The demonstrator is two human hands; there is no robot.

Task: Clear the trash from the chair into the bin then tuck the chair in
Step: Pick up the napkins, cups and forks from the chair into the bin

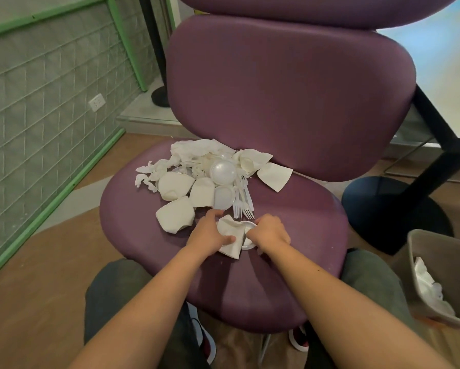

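A purple chair [290, 251] faces me, its seat strewn with white trash [207, 177]: crumpled tissues, flattened paper cups, plastic lids and several plastic forks [243, 202]. Near the seat's front, my left hand [206, 234] grips a flattened paper cup [233, 237], thumb on top of it. Beside it my right hand [268, 233] has its fingers curled round a white plastic lid [247, 235]. The grey bin [436, 267] stands on the floor at the right edge, with white tissue inside.
A black round table base [383, 206] and its slanted leg stand behind the bin at the right. A green-framed mesh panel [50, 107] lines the left wall. My knees flank the seat's front edge, over a wooden floor.
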